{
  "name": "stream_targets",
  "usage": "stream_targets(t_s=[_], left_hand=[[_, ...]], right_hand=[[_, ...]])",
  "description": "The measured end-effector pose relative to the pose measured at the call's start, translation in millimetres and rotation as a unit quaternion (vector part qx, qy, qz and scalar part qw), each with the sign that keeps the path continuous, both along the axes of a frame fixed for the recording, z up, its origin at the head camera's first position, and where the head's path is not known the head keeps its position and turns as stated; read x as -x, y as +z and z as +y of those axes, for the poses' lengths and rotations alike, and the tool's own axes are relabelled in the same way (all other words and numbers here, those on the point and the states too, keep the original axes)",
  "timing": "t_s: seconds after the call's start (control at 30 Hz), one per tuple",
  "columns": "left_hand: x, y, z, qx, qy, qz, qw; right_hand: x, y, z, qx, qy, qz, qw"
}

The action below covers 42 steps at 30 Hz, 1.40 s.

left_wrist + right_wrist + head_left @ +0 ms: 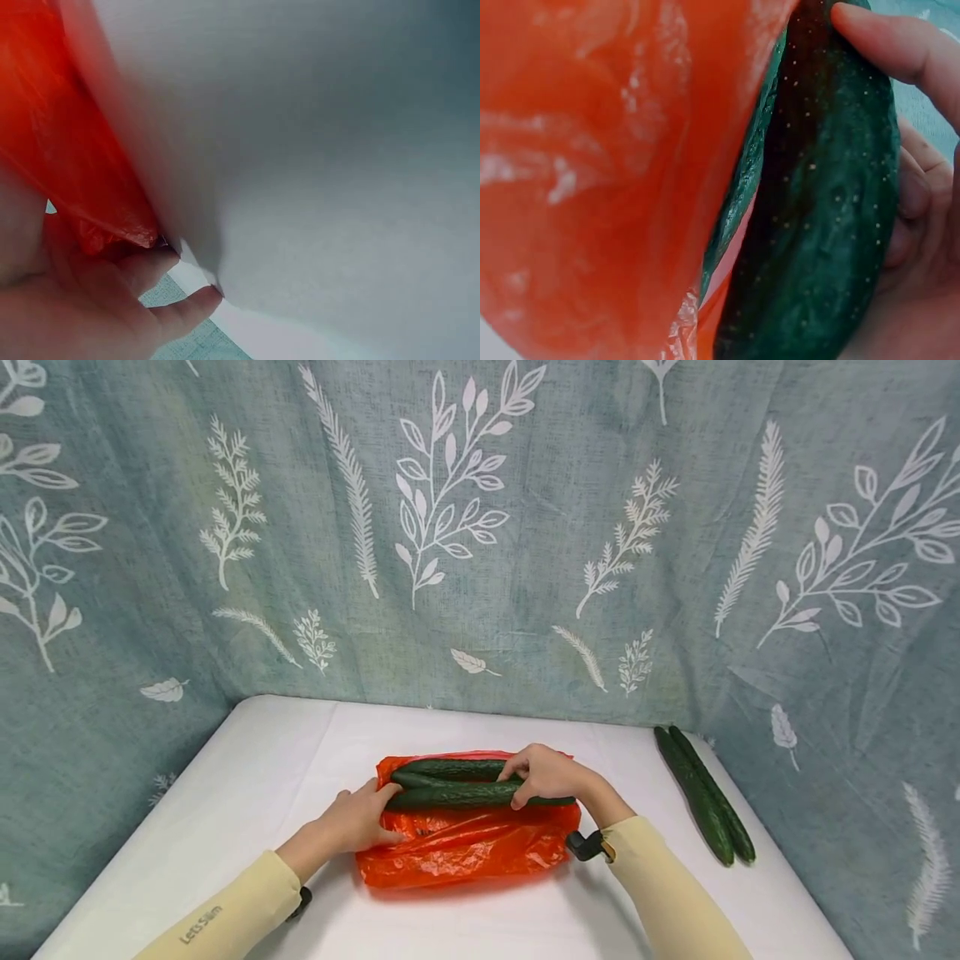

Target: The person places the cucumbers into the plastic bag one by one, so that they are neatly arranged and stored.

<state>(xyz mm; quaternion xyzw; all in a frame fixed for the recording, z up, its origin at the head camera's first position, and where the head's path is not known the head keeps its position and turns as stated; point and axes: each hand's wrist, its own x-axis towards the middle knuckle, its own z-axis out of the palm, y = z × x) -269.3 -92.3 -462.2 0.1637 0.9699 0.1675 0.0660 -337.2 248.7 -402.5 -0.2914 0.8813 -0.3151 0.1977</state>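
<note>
left hand (357,818) and right hand (551,774) at cucumbers (453,795) in red bag (472,860)

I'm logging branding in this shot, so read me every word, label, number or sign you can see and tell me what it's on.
"LetsSlim": dark lettering on the left sleeve.
No other text can be made out: I see none on the red bag, the cucumbers in it, the right sleeve or the backdrop cloth, which shows only white leaf patterns.
</note>
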Motion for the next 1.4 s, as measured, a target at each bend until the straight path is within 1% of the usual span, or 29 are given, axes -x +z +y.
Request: stream_targets(t_s=[0.1,0.2,0.4,0.5,0.67,0.83,1.0,1.07,1.23,1.4], left_hand=[[0.4,2.4,-0.5,0.010,-0.003,0.004,0.9999],[1.4,3.9,-1.8,0.018,-0.004,0.007,0.9998],[0.7,0.2,-3.1,0.021,-0.007,-0.005,0.9997],[0.2,0.6,-3.7,0.021,-0.009,-0.003,0.9997],[0.2,2.5,-4.1,0.025,-0.012,0.005,0.9996],[0.0,3.0,-1.9,0.035,-0.012,0.001,0.9993],[-2.2,4.8,0.5,0.040,-0.003,-0.017,0.9990],[-2.6,4.2,0.0,0.040,-0.003,-0.020,0.9990],[-3.2,3.5,-0.9,0.039,-0.012,-0.010,0.9991],[-3.2,6.3,-1.0,0.047,-0.010,-0.008,0.9988]], right_hand=[[0.5,0.6,-4.1,-0.002,0.000,0.005,1.0000],[0.0,-2.0,-7.4,-0.006,-0.005,0.004,1.0000],[-5.0,-13.9,-9.8,-0.018,-0.005,-0.003,0.9998],[-7.9,-17.0,-10.1,-0.020,-0.003,0.004,0.9998],[-13.8,-16.4,-10.1,-0.032,-0.005,0.025,0.9992],[-21.4,-16.9,-6.8,-0.045,-0.009,0.030,0.9985],[-27.0,-21.4,-2.9,-0.051,-0.018,0.037,0.9979],[-27.8,-23.6,-2.2,-0.057,-0.020,0.041,0.9973],[-29.7,-28.8,1.0,-0.072,-0.025,0.058,0.9954],[-29.4,-28.1,8.6,-0.062,-0.033,0.071,0.9950]])
